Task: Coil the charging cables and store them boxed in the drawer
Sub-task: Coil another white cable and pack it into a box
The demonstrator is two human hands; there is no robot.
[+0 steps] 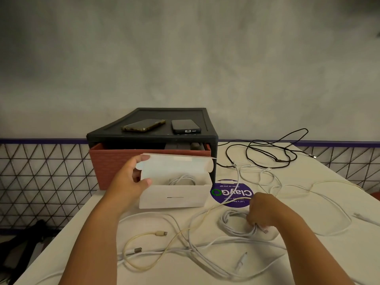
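**Second coil pinched, box held open**

Right hand (261, 210): fingers curled, pinching the coiled white cable (234, 225) at its 3 o'clock edge. I read that as stopping the loops from springing apart. The coil lay on the table (92, 233), at 4 o'clock from the box (174, 196).

Left hand (131, 179): thumb and fingers gripped the box's 9 o'clock end beside the lid flap (176, 165), probably steadying it open for loading. One coil (183, 180) sat inside.

The drawer (115, 161) stood open at the box's 12 o'clock. Loose cables (161, 233) sprawled at 6 o'clock, and a black cable (282, 160) at 1 o'clock.

Right fingertips were hidden under the hand. Drawer contents were too dark to make out.
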